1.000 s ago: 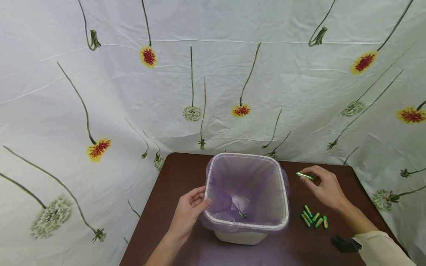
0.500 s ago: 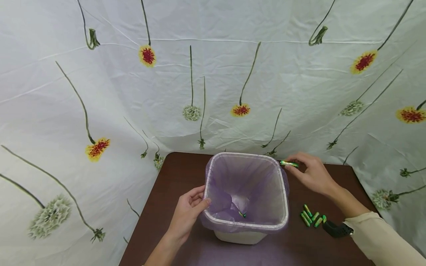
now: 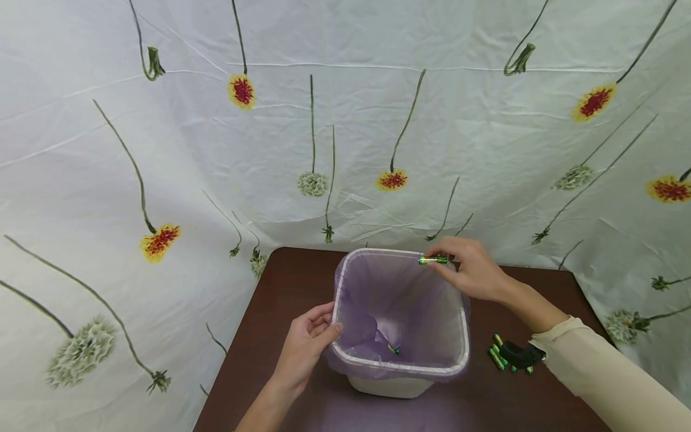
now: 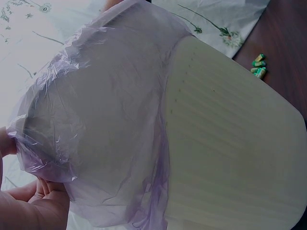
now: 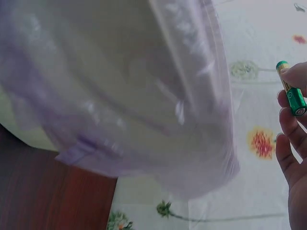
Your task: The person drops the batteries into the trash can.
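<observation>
A pale trash bin [image 3: 390, 387] lined with a thin purple bag [image 3: 426, 324] stands on the table. My left hand [image 3: 305, 345] grips its left rim, thumb over the edge, with the bag's fold between thumb and fingers. Above the far right part of the rim, my right hand [image 3: 469, 270] pinches a green and gold battery [image 3: 433, 260] between thumb and fingers. In the right wrist view, the same battery [image 5: 291, 91] shows its green end. Inside the bin, a small green battery [image 3: 393, 348] lies at the bottom, partly hidden by the bag's folds.
Several green batteries [image 3: 497, 354] lie on the dark brown table [image 3: 291, 282] right of the bin, partly hidden by a black strap [image 3: 520, 355] at my right wrist. A white flower-patterned cloth [image 3: 356, 120] hangs behind and around the table.
My right hand has moved left with the battery, from the table's right side to over the bin's far right rim. My left hand has stayed on the rim.
</observation>
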The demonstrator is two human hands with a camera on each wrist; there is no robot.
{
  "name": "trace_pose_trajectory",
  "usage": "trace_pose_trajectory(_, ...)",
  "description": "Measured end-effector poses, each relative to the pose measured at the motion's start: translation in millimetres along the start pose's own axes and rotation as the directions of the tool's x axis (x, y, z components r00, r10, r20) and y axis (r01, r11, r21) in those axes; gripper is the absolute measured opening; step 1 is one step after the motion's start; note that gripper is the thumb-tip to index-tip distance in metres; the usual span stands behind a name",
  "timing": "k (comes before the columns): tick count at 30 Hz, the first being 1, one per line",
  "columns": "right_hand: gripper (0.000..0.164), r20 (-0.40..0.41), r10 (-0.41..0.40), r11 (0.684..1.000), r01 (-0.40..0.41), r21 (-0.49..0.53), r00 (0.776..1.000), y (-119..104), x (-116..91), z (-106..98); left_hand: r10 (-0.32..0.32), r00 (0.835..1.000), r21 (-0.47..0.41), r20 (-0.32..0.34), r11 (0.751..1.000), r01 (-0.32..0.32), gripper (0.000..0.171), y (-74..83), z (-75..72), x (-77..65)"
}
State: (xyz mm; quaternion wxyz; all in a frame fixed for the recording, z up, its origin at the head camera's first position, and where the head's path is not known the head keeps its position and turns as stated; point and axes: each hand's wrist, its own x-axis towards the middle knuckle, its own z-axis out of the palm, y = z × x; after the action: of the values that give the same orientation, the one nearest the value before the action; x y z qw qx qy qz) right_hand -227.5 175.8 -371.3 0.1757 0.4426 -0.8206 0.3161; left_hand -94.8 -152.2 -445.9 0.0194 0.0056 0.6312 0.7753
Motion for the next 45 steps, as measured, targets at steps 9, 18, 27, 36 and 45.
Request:
trace_pose_trajectory(9, 0.024, 0.074, -0.056, 0.997, 0.052, 0.057, 0.996, -5, 11, 9, -0.008, 1.0, 0.005, -0.001, 1.0, 0.008, 0.049, 0.2, 2.1, 0.3)
trace_pose_trajectory(18, 0.021, 0.087, -0.052, 0.998, 0.048, 0.052, 0.995, -2, 7, 7, -0.005, 1.0, 0.0, 0.003, 1.0, 0.005, 0.05, 0.5, 0.6, 0.0)
trace_pose_trajectory(27, 0.025, 0.068, -0.017, 0.998, 0.013, 0.06, 0.998, 0, -2, -2, 0.001, 1.0, 0.004, -0.004, 1.0, -0.001, 0.048, 0.6, 0.0, 0.4)
trace_pose_trajectory(36, 0.022, 0.026, 0.031, 0.999, -0.032, 0.025, 0.999, 6, -23, -13, -0.004, 1.0, 0.002, -0.006, 1.0, 0.004, 0.048, 0.6, -0.8, 0.3)
trace_pose_trajectory(45, 0.025, -0.023, 0.073, 0.997, -0.073, -0.002, 0.997, 11, -48, -20, -0.005, 1.0, -0.005, -0.002, 1.0, 0.005, 0.048, -1.1, -0.4, 0.4)
